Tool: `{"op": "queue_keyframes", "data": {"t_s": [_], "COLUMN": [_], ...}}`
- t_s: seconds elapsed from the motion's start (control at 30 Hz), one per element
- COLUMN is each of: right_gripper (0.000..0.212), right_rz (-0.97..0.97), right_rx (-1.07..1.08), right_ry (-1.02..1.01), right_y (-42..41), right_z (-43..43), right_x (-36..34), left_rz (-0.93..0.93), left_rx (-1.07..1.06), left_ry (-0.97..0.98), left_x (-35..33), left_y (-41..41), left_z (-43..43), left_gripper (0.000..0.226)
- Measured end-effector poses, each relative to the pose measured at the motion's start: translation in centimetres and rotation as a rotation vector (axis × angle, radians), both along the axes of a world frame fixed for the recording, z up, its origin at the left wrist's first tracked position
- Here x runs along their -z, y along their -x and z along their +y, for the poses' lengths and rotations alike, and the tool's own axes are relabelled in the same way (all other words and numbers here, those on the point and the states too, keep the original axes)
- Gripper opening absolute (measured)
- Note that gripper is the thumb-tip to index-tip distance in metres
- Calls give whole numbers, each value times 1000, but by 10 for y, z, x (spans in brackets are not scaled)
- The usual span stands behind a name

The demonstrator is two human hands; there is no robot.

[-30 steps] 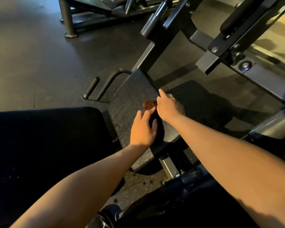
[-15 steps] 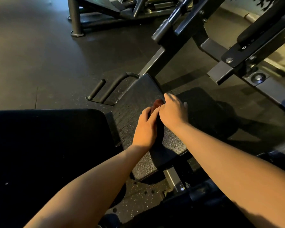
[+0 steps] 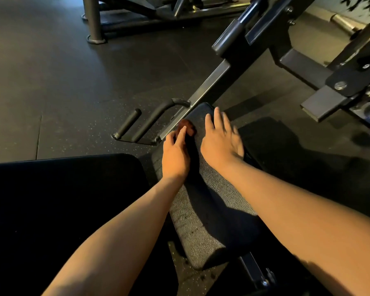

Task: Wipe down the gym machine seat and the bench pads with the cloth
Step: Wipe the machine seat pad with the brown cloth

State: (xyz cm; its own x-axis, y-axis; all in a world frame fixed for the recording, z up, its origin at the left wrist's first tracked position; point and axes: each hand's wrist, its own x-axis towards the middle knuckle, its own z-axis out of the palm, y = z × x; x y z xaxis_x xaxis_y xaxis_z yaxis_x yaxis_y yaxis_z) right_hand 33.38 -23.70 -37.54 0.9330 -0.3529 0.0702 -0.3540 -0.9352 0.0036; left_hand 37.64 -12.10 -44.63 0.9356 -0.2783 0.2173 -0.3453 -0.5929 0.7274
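The single wide-angle head view looks forward and steeply down from close above the near end of the pad [image 3: 203, 221], with floor [image 3: 51, 82] left of it and the machine frame [image 3: 308, 60] beyond its far end.

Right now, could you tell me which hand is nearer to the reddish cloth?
Left. The left hand touches the cloth with its fingers from the near side; the right hand is spread over the pad just right of it, not touching.

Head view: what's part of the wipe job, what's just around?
Job: cloth; grey pad; left hand pressing the cloth; right hand flat on the grey pad; black pad.
Around: handle bar; frame beam; far machine post.
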Motion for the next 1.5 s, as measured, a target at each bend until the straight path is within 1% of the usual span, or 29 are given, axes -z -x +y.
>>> {"op": "queue_keyframes", "data": {"t_s": [0.1, 0.23, 0.27, 0.33, 0.43, 0.5, 0.6, 0.7, 0.8, 0.87, 0.93, 1.0, 1.1, 1.17, 1.23, 1.3, 1.4, 1.5], "right_gripper": [72, 69, 68, 66, 63, 61, 59, 58, 60, 59, 59, 60, 61, 60, 59, 58, 58, 58], "right_rz": [18, 54, 59, 69, 62, 57, 42, 23, 20, 13, 13, 25, 35, 38, 34, 31, 26, 28], "right_rx": [-26, -64, -71, -82, -96, -102, -108, -98, -100, -103, -106, -110, -114, -114, -114, -111, -105, -104], "right_ry": [80, 142, 153, 171, 173, 151, 119, 114, 115, 124, 140, 153, 161, 163, 162, 161, 151, 142], "right_y": [0, 1, 2, 2, 3, 4, 4, 3, 3, 3, 3, 3, 4, 4, 4, 4, 4, 3], "right_z": [0, 0, 1, 2, 3, 3, 3, 3, 2, 2, 3, 2, 2, 3, 3, 3, 3, 3], "right_x": [5, 7, 7, 8, 8, 7, 7, 6, 7, 7, 9, 9, 9, 7, 7, 7, 7, 7], "left_rz": [60, 308, 341, 351, 217, 98, -15, -83, -92, -40, 79, 214, 343, 362, 338, 252, 52, -76], "left_rx": [-99, -233, -247, -249, -205, -131, 21, 133, 139, 56, -54, -139, -189, -201, -237, -230, -98, 25], "left_ry": [-26, 39, 44, 71, 120, 120, 143, 124, 68, 67, 63, 11, -26, -20, 2, 4, -59, -28], "left_x": [18, 42, 44, 43, 31, 21, 3, -4, 3, 7, 13, 25, 44, 51, 51, 47, 34, 18], "left_y": [-24, -36, -34, -27, -13, -3, 3, -7, -20, -30, -40, -41, -31, -23, -14, -3, 17, 32], "left_z": [13, 41, 47, 47, 32, 16, -3, -12, -5, 4, 20, 40, 68, 75, 72, 62, 35, 8], "left_gripper": [60, 62, 62, 61, 54, 48, 45, 46, 50, 54, 61, 68, 69, 67, 65, 65, 59, 45]}}
